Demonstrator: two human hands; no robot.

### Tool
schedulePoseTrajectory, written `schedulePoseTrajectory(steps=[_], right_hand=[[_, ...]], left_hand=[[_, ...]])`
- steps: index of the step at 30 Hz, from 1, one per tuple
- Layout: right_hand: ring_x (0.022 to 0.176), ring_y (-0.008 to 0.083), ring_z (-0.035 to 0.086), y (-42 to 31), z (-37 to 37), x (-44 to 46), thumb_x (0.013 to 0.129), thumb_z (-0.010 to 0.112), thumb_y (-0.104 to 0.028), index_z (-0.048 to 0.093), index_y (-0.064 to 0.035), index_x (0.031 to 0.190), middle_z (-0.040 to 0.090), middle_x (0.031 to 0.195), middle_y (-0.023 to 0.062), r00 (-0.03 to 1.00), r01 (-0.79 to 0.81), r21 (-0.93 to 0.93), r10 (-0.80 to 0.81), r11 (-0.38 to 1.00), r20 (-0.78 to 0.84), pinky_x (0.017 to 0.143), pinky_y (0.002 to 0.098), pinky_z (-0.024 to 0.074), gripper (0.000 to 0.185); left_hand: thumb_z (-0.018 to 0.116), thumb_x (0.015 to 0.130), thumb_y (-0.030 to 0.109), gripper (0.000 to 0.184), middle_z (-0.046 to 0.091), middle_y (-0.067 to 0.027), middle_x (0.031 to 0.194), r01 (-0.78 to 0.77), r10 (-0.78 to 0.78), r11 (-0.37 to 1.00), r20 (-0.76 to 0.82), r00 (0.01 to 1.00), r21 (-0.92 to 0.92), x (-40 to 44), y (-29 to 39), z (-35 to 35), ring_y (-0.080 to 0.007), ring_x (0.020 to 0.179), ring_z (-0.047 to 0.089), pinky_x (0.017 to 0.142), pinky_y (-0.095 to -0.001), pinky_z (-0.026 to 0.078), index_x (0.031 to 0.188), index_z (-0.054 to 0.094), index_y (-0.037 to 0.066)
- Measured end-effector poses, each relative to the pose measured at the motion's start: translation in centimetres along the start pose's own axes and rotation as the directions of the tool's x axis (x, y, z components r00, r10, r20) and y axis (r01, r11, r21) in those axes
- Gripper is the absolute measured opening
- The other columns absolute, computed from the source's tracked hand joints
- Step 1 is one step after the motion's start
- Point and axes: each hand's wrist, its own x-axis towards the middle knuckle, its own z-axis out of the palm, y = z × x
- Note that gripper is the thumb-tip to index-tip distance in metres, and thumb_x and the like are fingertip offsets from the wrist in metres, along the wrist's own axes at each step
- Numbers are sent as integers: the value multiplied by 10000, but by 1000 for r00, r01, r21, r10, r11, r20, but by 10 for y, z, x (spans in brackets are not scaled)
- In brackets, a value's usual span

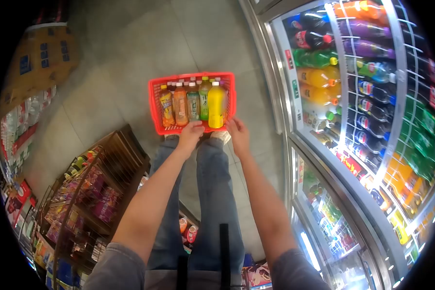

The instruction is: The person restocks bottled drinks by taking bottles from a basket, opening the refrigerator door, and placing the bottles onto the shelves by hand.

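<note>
A red plastic basket full of upright bottles sits before my feet. Along its near side stand an orange-brown bottle, an orange bottle, a dark bottle with a green label, a green bottle and a bright yellow bottle with a white cap. My left hand is at the basket's near rim, below the dark bottle, its fingers curled together. At the near right corner is my right hand, its fingers bent beside the rim; what they hold, if anything, is too small to tell.
On the right stands a glass-fronted drinks cooler with rows of bottles. A wooden rack of packaged snacks is at the lower left. Cardboard cartons and wrapped bottles lie at the upper left. Grey floor tiles surround the basket.
</note>
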Motion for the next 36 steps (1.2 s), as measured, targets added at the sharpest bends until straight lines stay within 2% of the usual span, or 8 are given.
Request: schedulePoseTrajectory(steps=[5, 10, 13, 18, 24, 27, 28, 36], right_hand=[[1134, 196, 589, 56, -5, 62, 985, 554, -223, 504, 27, 1355, 624, 1248, 125, 1000, 19, -202, -17, 979, 13, 990, 334, 444, 449], [1148, 339, 592, 110, -3, 123, 973, 517, -215, 509, -1, 1350, 623, 1216, 225, 973, 215, -456, -231, 864, 20, 968, 377, 449, 434], [1122, 384, 584, 115, -5, 132, 964, 506, -225, 519, -14, 1334, 618, 1182, 247, 998, 57, -566, -43, 823, 37, 960, 404, 450, 426], [1033, 348, 624, 147, -1, 140, 958, 535, -254, 579, 3, 1236, 650, 1101, 218, 984, 151, -505, -179, 850, -7, 911, 395, 476, 380], [960, 159, 625, 76, 21, 63, 954, 607, -107, 573, 8, 1198, 667, 1080, 92, 982, -142, -161, 159, 977, 102, 840, 309, 494, 272], [1013, 167, 613, 63, 30, 19, 959, 609, -114, 517, 2, 1217, 654, 1116, 111, 980, -173, -18, 174, 985, 100, 865, 301, 483, 297], [1054, 176, 602, 49, 33, 2, 957, 614, -116, 485, -2, 1231, 641, 1151, 127, 967, -218, -19, 218, 976, 128, 897, 302, 473, 323], [1140, 204, 586, -55, 58, -129, 925, 657, -118, 483, 14, 1319, 616, 1235, 155, 994, 10, 10, -11, 1000, 104, 945, 317, 474, 451]], left_hand=[[646, 916, 235, 467, 638, -87, 1108, -60, 67, 987, -44, 997, 149, 69, -24, 17, -158, 988, 590, 841, -301, 473, 1314, 518, 27], [675, 911, 231, 600, 617, -192, 1189, -126, 152, 975, -134, 979, 182, 151, -73, 33, -226, 1120, 592, 945, -314, 469, 1371, 421, -59], [672, 921, 268, 605, 611, -201, 1201, -69, 89, 980, -98, 991, 185, 172, -81, 40, -226, 1113, 596, 928, -308, 480, 1372, 424, -52], [665, 930, 324, 585, 652, -149, 1109, -112, 128, 946, -34, 991, 304, 179, -78, 37, -186, 993, 644, 821, -307, 517, 1351, 463, -29], [653, 925, 374, 505, 664, -111, 1034, -10, -16, 973, 110, 994, 229, 105, -38, 4, -161, 920, 624, 808, -299, 492, 1237, 576, -16], [649, 935, 333, 467, 654, -105, 1047, -75, 49, 986, 167, 985, 151, 53, -20, -4, -156, 934, 609, 818, -296, 485, 1236, 575, -15], [599, 972, 331, 490, 634, -94, 1164, -84, 28, 949, 185, 982, 305, 34, -8, -9, -151, 1055, 583, 914, -306, 461, 1322, 526, -5], [603, 974, 299, 454, 630, -98, 1177, -262, 197, 947, 306, 931, 187, -107, 68, -23, -156, 1086, 576, 934, -304, 455, 1304, 525, -3]])
